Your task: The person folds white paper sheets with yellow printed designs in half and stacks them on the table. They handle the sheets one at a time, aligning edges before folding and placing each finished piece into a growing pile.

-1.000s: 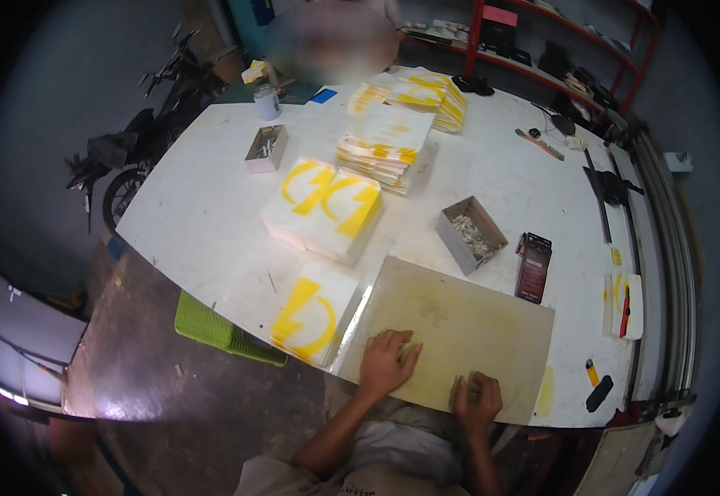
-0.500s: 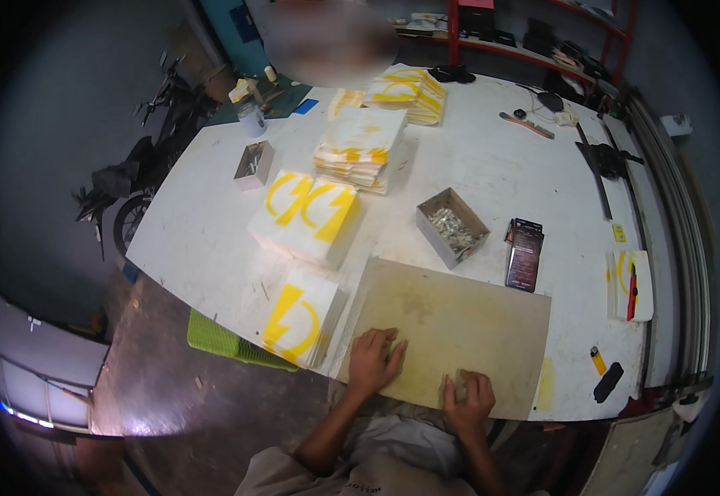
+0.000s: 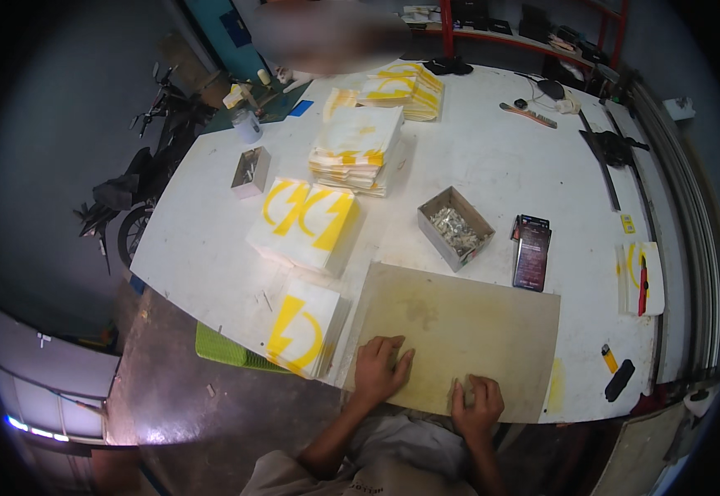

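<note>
A flat yellowish-grey board [image 3: 459, 331] lies at the near edge of the table. My left hand [image 3: 380, 372] rests on its near left part, fingers loosely bent and thumb apart, holding nothing. Over the board's near edge sits my right hand [image 3: 477, 403], with nothing between its thumb and spread fingers. To the left of the board is a stack of white sheets with a yellow print [image 3: 303, 326]. Just beyond it stands a wider stack with the same yellow print [image 3: 303, 221]. An open cardboard box [image 3: 437, 242] of small metallic pieces stands past the board's far edge.
A dark phone [image 3: 532, 255] lies right of the box. Farther stacks [image 3: 358, 136] stand mid-table; a small box [image 3: 250, 183] and a jar [image 3: 246, 128] are left. A red cutter [image 3: 643, 285] rests on sheets at right, near a lighter [image 3: 609, 358]. A person is across the table.
The whole view has shifted slightly, so the table things sit a little lower in it. Both hands stay at nearly the same places on the board.
</note>
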Demonstrator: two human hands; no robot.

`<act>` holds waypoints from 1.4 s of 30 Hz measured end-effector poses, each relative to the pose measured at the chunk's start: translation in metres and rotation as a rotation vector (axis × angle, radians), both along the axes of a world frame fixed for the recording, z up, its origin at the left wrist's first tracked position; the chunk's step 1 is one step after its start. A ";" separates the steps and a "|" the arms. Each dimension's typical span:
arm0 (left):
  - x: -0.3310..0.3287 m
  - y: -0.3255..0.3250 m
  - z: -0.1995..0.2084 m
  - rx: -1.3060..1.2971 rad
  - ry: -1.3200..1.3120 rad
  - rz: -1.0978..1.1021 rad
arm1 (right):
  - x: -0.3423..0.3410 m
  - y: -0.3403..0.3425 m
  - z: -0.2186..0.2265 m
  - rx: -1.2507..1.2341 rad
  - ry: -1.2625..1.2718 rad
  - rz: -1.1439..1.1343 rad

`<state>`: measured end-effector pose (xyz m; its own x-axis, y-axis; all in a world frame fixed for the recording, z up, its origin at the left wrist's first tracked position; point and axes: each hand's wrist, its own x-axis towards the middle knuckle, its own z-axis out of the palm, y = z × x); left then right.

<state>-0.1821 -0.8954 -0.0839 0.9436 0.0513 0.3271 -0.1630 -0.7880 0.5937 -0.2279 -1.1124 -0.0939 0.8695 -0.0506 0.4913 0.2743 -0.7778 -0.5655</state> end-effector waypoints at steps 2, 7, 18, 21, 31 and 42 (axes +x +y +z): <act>0.001 -0.001 0.002 0.020 -0.008 0.004 | 0.000 -0.001 0.000 -0.001 0.021 0.005; 0.000 0.001 -0.002 -0.030 -0.004 -0.007 | -0.001 0.000 0.004 -0.021 0.024 0.035; -0.001 0.003 0.000 0.009 -0.032 -0.018 | -0.003 0.001 0.000 0.019 0.085 0.019; -0.001 0.001 0.001 -0.022 -0.045 -0.024 | -0.003 0.002 0.002 0.033 0.106 -0.004; -0.002 0.003 0.004 -0.021 -0.028 -0.030 | -0.001 0.002 0.003 0.051 0.087 0.013; -0.003 0.004 0.006 -0.014 -0.035 -0.036 | -0.001 0.005 0.007 0.037 0.082 0.003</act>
